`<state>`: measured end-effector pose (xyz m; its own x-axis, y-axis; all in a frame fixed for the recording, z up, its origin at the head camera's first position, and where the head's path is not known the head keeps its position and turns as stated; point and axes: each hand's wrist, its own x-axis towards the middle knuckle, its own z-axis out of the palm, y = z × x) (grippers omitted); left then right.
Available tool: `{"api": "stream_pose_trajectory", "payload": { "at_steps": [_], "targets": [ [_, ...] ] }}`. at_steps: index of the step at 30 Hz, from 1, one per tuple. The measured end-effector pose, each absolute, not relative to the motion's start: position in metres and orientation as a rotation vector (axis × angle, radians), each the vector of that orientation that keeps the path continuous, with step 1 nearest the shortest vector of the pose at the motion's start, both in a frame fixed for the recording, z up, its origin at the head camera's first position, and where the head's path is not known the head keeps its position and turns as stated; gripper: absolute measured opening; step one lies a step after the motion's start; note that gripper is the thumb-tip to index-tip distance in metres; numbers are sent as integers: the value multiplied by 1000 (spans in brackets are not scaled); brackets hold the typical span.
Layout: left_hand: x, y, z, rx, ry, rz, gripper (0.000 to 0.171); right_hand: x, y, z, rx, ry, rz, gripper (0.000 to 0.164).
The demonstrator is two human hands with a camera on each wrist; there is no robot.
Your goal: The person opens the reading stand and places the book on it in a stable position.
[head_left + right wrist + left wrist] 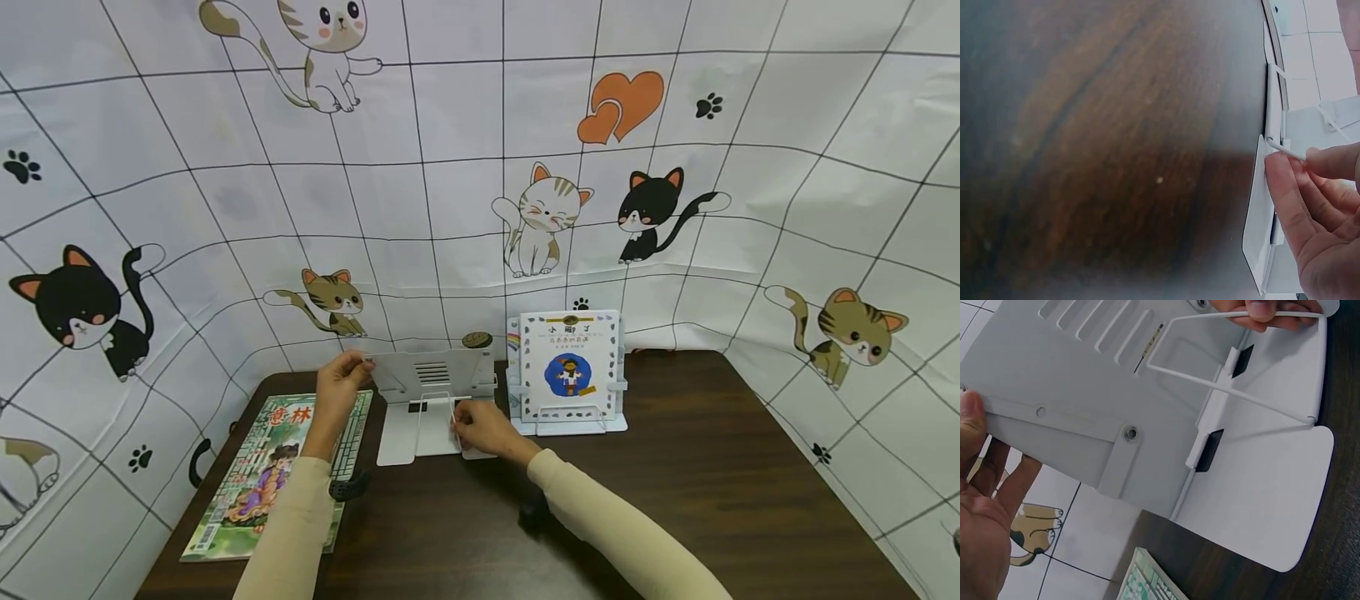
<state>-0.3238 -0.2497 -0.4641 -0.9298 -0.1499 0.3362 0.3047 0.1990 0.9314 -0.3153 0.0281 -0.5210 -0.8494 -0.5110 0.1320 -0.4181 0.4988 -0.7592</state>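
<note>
A white metal book stand (397, 435) stands on the dark table, its slotted back plate (1066, 369) tilted up from the flat base (1254, 500). At the plate's left edge, my left hand (339, 398) grips it between thumb and fingers, also plain in the left wrist view. My right hand (482, 427) pinches the bent white wire support (1241, 394) low on the right side. In the right wrist view, thumb and fingers (1285, 187) close round that wire near the base. Part of the wire is hidden behind the right fingers.
Just right stands a second white book stand (581, 429) holding a white picture book (536, 367). A green illustrated magazine (255, 483) lies at the table's left side, partly under my left forearm. Behind the table (720, 467) hangs a cat-patterned sheet (465, 208).
</note>
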Motion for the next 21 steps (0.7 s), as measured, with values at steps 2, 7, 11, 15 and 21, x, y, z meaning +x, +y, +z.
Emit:
{"api": "stream_pose_trajectory", "payload": {
  "at_steps": [2, 7, 11, 15, 21],
  "targets": [
    [-322, -252, -465, -156, -2124, -1773, 15, -316, 28, -521, -806, 2615, -1289, 8],
    [-317, -255, -470, -172, -2132, -1738, 15, -318, 27, -520, -798, 2597, -1308, 8],
    [-312, -256, -475, -182, -2144, -1729, 16, -319, 28, -521, -788, 2596, -1309, 10],
    [-308, -256, -480, -220, -2125, -1733, 17, -318, 29, -521, -772, 2591, -1317, 11],
    [-307, -253, -483, -257, -2023, -1805, 16, -316, 29, -520, -755, 2584, -1323, 11]
  ]
}}
